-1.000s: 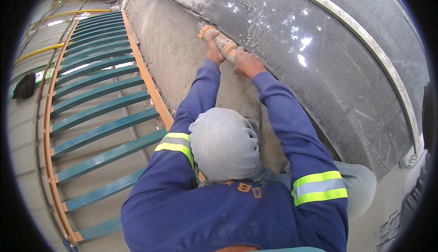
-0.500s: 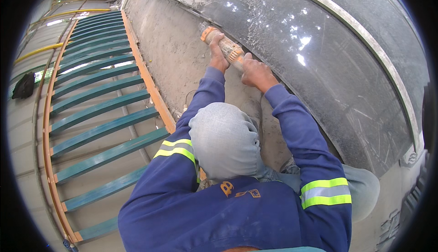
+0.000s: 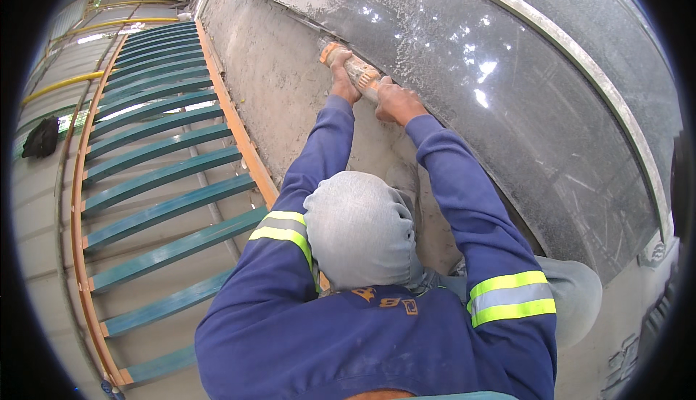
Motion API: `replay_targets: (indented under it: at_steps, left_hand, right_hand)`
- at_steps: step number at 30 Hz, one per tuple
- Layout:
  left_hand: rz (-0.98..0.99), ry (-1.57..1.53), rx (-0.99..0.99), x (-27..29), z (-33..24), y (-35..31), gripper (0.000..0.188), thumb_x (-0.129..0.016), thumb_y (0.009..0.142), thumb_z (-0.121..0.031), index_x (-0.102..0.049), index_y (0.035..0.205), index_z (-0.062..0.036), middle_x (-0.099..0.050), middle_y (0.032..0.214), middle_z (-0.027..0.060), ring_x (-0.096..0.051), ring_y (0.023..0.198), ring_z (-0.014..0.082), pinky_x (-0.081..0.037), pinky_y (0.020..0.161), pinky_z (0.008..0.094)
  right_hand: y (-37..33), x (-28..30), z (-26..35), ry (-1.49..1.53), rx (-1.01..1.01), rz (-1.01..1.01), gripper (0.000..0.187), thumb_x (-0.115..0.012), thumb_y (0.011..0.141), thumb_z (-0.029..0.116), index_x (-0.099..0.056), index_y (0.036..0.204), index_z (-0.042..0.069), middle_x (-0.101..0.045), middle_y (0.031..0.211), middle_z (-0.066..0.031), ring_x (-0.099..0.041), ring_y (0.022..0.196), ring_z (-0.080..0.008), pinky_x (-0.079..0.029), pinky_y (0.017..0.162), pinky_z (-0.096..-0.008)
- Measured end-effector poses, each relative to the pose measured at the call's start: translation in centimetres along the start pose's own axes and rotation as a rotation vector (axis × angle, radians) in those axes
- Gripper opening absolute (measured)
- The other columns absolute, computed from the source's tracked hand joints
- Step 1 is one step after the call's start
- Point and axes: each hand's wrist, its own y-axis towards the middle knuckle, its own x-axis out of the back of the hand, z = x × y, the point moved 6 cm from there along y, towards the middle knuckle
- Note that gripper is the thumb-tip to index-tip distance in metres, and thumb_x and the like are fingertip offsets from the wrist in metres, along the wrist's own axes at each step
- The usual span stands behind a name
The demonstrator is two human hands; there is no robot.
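Observation:
A dusty orange angle grinder [image 3: 360, 72] is in both my hands, its far end close to the near edge of a large dark stone slab [image 3: 500, 153]. My left hand [image 3: 344, 80] is wrapped around the front of the body, behind the head. Farther back, my right hand [image 3: 399, 102] grips the rear end beside the slab's edge. The disc cannot be made out. White dust covers the slab's far part.
On the left lies a long wooden frame [image 3: 235, 125] with several teal slats. Dusty concrete [image 3: 254, 59] runs between it and the slab. My bent knee [image 3: 359, 230] rises in the middle. A pale strip [image 3: 580, 56] borders the slab's far side, and a black bag [image 3: 41, 137] hangs at far left.
My right hand has shifted left and slightly away from me, with the grinder's rear end. The left hand has moved only a little, and the grinder's head stays by the slab edge.

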Motion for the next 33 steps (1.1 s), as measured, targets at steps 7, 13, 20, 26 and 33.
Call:
replay_targets:
  at_steps: [7, 13, 20, 26, 33]
  left_hand:
    - [-0.01, 0.006, -0.017, -2.8, 1.0, -4.8, 0.038, -0.063, 0.08, -0.033, -0.05, 0.105, -0.007, -0.058, 0.086, 0.0112, -0.063, 0.074, 0.0301, -0.057, 0.067, 0.0486]
    - [-0.005, -0.031, -0.042, -3.0, 1.2, -5.8, 0.035, -0.064, 0.081, -0.029, -0.051, 0.105, -0.0071, -0.057, 0.085, 0.0109, -0.063, 0.071, 0.0291, -0.058, 0.067, 0.0482]
    - [-0.02, -0.015, -0.056, -2.7, 1.0, -4.2, 0.034, -0.064, 0.081, -0.03, -0.052, 0.103, -0.0077, -0.058, 0.084, 0.0106, -0.063, 0.071, 0.0288, -0.057, 0.067, 0.0458]
    - [0.023, -0.015, -0.02, 0.1, -0.1, -0.3, 0.036, -0.064, 0.08, -0.033, -0.052, 0.104, -0.0082, -0.058, 0.085, 0.0106, -0.063, 0.073, 0.0293, -0.056, 0.069, 0.0466]
    - [0.009, 0.004, -0.035, -1.3, 0.8, -2.8, 0.038, -0.065, 0.08, -0.033, -0.052, 0.106, -0.0087, -0.058, 0.087, 0.0108, -0.064, 0.074, 0.0301, -0.057, 0.069, 0.0473]
  right_hand:
    - [-3.7, 0.9, -0.9, -0.002, 0.036, 0.006, 0.043, -0.07, 0.076, 0.011, -0.047, 0.11, -0.002, -0.07, 0.103, -0.0275, -0.07, 0.101, -0.0396, -0.056, 0.085, -0.0465]
    - [-5.2, 1.5, -0.7, 0.032, 0.037, 0.026, 0.032, -0.057, 0.079, 0.006, -0.044, 0.107, -0.003, -0.068, 0.098, -0.0339, -0.068, 0.098, -0.0461, -0.054, 0.087, -0.0523]
    - [-3.5, 1.2, -0.9, 0.045, 0.04, 0.04, 0.034, -0.059, 0.079, 0.007, -0.046, 0.108, -0.003, -0.067, 0.105, -0.0336, -0.067, 0.103, -0.0452, -0.053, 0.089, -0.0511]
    - [-0.9, 0.5, 0.4, 0.03, 0.045, 0.03, 0.037, -0.06, 0.079, 0.008, -0.047, 0.112, -0.005, -0.067, 0.105, -0.0333, -0.067, 0.104, -0.0448, -0.053, 0.09, -0.0503]
    - [-2.1, 0.2, -0.7, 0.01, 0.021, 0.006, 0.05, -0.076, 0.072, 0.011, -0.048, 0.112, -0.003, -0.07, 0.105, -0.0269, -0.07, 0.101, -0.0401, -0.056, 0.087, -0.0467]
